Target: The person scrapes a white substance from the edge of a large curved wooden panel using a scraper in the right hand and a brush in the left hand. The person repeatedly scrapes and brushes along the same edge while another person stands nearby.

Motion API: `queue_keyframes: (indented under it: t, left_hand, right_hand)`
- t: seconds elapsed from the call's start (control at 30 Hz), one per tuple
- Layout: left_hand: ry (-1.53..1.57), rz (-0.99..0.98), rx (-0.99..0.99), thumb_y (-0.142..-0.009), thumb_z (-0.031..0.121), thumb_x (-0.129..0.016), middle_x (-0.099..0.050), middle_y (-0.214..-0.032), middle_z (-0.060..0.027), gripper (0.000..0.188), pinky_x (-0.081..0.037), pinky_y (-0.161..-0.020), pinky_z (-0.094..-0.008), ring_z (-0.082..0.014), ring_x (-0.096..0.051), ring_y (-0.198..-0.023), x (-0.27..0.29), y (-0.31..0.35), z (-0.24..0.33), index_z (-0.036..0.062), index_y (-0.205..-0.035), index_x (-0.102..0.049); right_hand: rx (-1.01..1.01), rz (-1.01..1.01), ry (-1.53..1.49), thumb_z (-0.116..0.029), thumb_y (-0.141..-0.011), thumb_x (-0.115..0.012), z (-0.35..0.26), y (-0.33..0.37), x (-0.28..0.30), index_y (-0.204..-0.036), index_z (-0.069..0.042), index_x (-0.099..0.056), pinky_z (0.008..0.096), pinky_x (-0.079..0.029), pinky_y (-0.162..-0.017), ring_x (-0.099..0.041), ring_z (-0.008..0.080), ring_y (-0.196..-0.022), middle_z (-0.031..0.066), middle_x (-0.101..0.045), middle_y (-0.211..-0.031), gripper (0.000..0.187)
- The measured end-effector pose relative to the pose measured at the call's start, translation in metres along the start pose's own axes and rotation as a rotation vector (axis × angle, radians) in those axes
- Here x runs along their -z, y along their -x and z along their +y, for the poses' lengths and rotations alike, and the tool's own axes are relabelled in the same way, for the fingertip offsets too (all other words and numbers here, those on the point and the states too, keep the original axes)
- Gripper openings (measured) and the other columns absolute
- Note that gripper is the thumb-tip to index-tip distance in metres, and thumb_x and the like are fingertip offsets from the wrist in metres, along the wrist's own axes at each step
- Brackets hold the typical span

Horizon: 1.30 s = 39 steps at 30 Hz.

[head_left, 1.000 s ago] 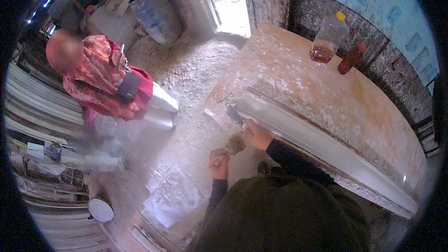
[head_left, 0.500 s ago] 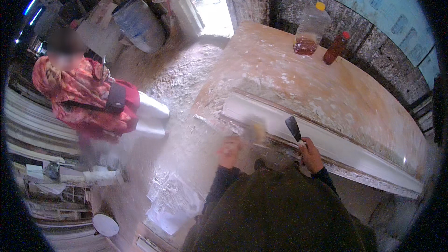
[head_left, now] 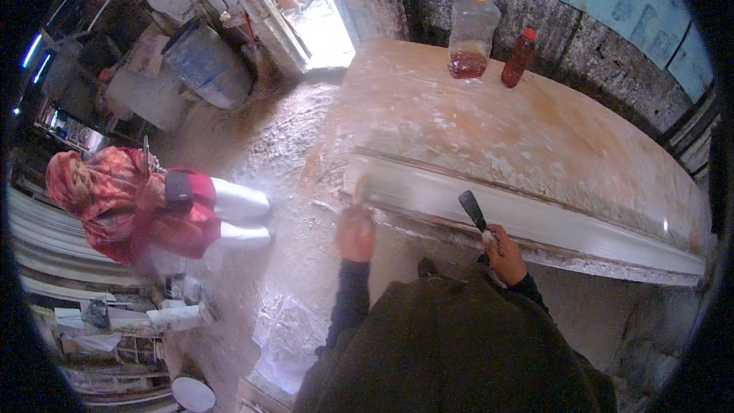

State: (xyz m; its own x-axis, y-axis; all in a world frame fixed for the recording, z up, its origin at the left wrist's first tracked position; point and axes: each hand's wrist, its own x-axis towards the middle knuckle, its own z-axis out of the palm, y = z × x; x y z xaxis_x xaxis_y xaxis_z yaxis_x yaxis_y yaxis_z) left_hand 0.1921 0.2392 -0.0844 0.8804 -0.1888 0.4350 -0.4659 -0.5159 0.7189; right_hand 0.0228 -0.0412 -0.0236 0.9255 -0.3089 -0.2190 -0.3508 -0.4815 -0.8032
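My right hand (head_left: 506, 256) is closed around the handle of a putty knife (head_left: 472, 208), whose dark, flat blade points up and away to the left. Below that blade runs a long white moulding (head_left: 535, 219), lying along the near edge of the table. At the moulding's left end, my left hand (head_left: 356, 233) is smeared by motion. A pale, blurred object (head_left: 360, 187) sticks up from its fingers against the white surface; its kind cannot be made out.
The worn, plaster-flecked table (head_left: 428, 103) carries a large clear bottle (head_left: 469, 61) with a yellow cap and a small red-capped bottle (head_left: 519, 61). A person (head_left: 145, 203) in red stands at left. Beyond are a blue barrel (head_left: 208, 63) and a bright doorway (head_left: 327, 34).
My left hand has moved left and slightly up with the blurred object, to the moulding's end. My right hand keeps its hold on the putty knife. The whole view has shifted a little.
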Motion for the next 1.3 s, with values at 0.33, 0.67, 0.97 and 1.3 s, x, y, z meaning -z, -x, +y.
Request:
queue_keyframes:
  t: [0.33, 0.67, 0.97, 1.3]
  left_hand:
    - [0.607, -0.448, -0.049, -0.069, 0.005, -0.057, -0.054, -0.094, -0.0117, 0.025, -0.046, -0.071, -0.0334, -0.0251, -0.055, -0.082, -0.083, 0.021, 0.106, 0.0056, -0.094, -0.054]
    - [0.585, 0.198, 0.159, -0.074, 0.005, -0.057, -0.056, -0.081, -0.0057, 0.012, -0.046, -0.07, -0.0271, -0.0172, -0.055, -0.077, 0.013, -0.097, -0.033, 0.0032, -0.085, -0.054]
    - [-0.139, -0.509, -0.239, -0.065, 0.004, -0.058, -0.056, -0.096, -0.0132, 0.026, -0.045, -0.072, -0.0362, -0.0279, -0.054, -0.088, -0.087, -0.07, 0.089, 0.0081, -0.091, -0.057]
    - [0.774, -0.907, 0.346, -0.078, 0.017, -0.056, -0.056, -0.095, -0.0099, 0.022, -0.044, -0.077, -0.0311, -0.0216, -0.055, -0.089, -0.171, 0.023, 0.146, 0.004, -0.095, -0.056]
  right_hand:
    - [-0.025, 0.284, -0.021, -0.025, -0.088, -0.045, 0.014, 0.028, 0.034, -0.109, -0.006, -0.044, 0.0278, -0.038, -0.045, -0.046, 0.0114, -0.047, 0.0041, -0.049, -0.061, 0.029]
    - [-0.118, 0.47, 0.023, -0.025, -0.087, -0.045, 0.073, 0.065, 0.055, -0.111, -0.007, -0.044, 0.0253, -0.037, -0.041, -0.045, 0.01, -0.049, 0.0027, -0.048, -0.065, 0.03]
    - [-0.178, 0.446, 0.122, -0.023, -0.086, -0.046, 0.072, 0.086, 0.056, -0.115, -0.007, -0.044, 0.0277, -0.04, -0.046, -0.047, 0.0123, -0.049, 0.0053, -0.051, -0.065, 0.033]
    - [-0.258, 0.703, 0.167, -0.022, -0.086, -0.047, 0.113, 0.118, 0.083, -0.115, -0.008, -0.043, 0.0251, -0.038, -0.041, -0.044, 0.0098, -0.044, 0.0037, -0.052, -0.066, 0.032]
